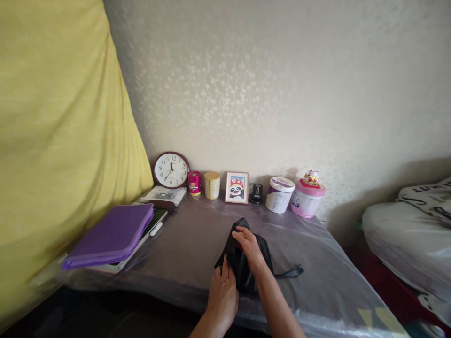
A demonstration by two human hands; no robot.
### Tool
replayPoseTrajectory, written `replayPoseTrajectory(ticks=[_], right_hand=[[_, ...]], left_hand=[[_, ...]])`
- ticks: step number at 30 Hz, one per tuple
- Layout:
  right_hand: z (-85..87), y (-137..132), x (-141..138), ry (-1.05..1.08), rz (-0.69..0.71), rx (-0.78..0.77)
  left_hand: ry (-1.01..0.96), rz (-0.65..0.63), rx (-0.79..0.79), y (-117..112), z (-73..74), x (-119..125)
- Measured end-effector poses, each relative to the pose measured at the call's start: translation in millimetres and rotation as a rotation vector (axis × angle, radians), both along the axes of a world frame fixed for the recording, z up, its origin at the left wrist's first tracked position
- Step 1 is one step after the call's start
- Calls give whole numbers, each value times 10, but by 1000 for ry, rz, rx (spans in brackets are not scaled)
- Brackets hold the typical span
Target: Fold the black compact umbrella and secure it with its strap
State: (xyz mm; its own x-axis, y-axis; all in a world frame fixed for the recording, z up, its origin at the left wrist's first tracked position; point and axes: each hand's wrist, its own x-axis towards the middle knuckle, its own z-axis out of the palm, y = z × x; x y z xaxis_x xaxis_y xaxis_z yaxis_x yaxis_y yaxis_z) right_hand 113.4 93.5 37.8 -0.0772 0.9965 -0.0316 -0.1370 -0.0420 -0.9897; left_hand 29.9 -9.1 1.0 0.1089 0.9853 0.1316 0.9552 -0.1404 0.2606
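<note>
A bunched piece of thin black fabric, perhaps a pouch or a folded umbrella, lies on the table near its front edge. A narrow black strap trails from it to the right. My left hand is at its near left edge, with fingertips closed on a fold and partly tucked under it. Higher up, my right hand reaches across the fabric, thumb and fingers closed on it near its far peak. Whether anything is inside the fabric is hidden.
A purple zip folder lies on papers at left beside a white pen-like object. Along the wall stand a clock, a pink can, a yellow-lidded jar, a picture frame, a black hole punch-like object and two tubs.
</note>
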Motion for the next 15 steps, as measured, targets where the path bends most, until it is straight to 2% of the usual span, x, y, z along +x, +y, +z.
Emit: replayPoseTrajectory(ticks=[8, 12, 15], right_hand=[[-320, 213, -127, -276, 18, 118], [-374, 272, -121, -407, 52, 139], [-365, 278, -120, -497, 63, 157]], left_hand=[[-92, -13, 42, -11, -141, -48], [-174, -41, 173, -91, -241, -144], [-196, 4, 301, -145, -209, -203]])
